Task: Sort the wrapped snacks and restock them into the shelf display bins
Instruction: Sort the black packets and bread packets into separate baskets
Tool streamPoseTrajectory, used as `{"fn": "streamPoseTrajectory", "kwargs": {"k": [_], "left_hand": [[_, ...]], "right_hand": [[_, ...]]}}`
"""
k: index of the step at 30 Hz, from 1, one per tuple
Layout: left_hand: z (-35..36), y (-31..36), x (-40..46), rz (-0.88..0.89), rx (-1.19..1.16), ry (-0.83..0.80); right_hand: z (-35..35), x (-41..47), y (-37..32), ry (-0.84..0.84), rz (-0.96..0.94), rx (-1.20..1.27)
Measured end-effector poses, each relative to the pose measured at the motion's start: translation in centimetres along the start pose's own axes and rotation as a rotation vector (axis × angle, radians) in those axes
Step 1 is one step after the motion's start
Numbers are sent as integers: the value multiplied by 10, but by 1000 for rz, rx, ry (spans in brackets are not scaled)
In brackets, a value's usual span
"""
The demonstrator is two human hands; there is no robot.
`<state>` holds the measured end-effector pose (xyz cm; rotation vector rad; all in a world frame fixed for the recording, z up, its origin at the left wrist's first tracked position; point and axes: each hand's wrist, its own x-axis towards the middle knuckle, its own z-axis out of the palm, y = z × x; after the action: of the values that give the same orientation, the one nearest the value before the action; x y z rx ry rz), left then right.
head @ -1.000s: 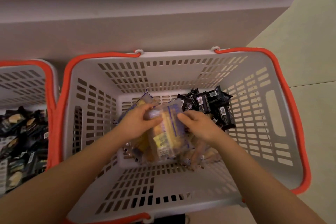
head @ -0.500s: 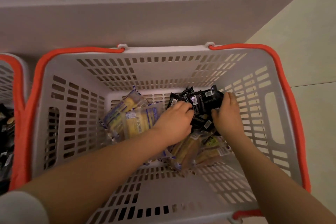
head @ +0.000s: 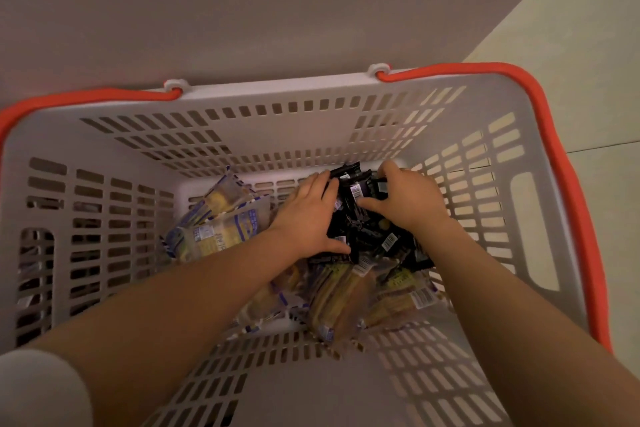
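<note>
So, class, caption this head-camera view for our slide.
Both hands, left and right, gather black snack packs inside a grey basket.

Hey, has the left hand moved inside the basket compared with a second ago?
Yes. The left hand left the clear yellow snack packs and shifted right along the basket floor onto the black snack packs in the far right corner.
</note>
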<state>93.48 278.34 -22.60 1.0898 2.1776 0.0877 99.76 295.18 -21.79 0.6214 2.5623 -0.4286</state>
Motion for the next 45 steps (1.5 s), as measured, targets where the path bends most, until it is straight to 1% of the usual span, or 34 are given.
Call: {"fn": "streamPoseTrajectory", "kwargs": {"k": [3,6,9,12,15,17,22,27,30,32,34,36,38,40,42,45], "left_hand": [[-8,-3,7,35,38,-3],[-16,-13,9,19,71,-15],[-16,-22,2,-10,155,-51],[-6,-23,-11,-7,88,-63],[3,-14,-21,20,20,-62],[7,-5,-22,3,31,-61],[19,15,-19,-33,100,3],[14,11,-11,-8,131,-2],[10,8,-10,-8,84,50],[6,6,-10,-20,92,101],[3,3,-10,-43,108,117],[2,-1,-10,-71,109,100],[4,-5,-11,-83,122,48],[6,-8,-12,-105,91,-22],[6,-10,-13,-129,-1,-61],[3,-13,-17,-118,-117,-34]], "right_hand": [[4,-4,-5,-80,41,153],[19,-13,-13,-58,72,174],[31,-17,-23,-23,109,110],[38,-13,-32,17,160,26],[38,-8,-36,39,195,3],[35,-6,-35,30,186,3],[24,-11,-20,14,171,60],[16,-22,-14,0,258,-112],[14,-24,-19,-25,296,-142],[14,-25,-20,-35,320,-108],[15,-26,-18,-3,340,-29],[19,-27,-17,31,352,43],[24,-28,-17,34,354,51],[28,-26,-19,41,353,19],[30,-23,-18,69,350,15],[29,-21,-14,83,319,41]]}}
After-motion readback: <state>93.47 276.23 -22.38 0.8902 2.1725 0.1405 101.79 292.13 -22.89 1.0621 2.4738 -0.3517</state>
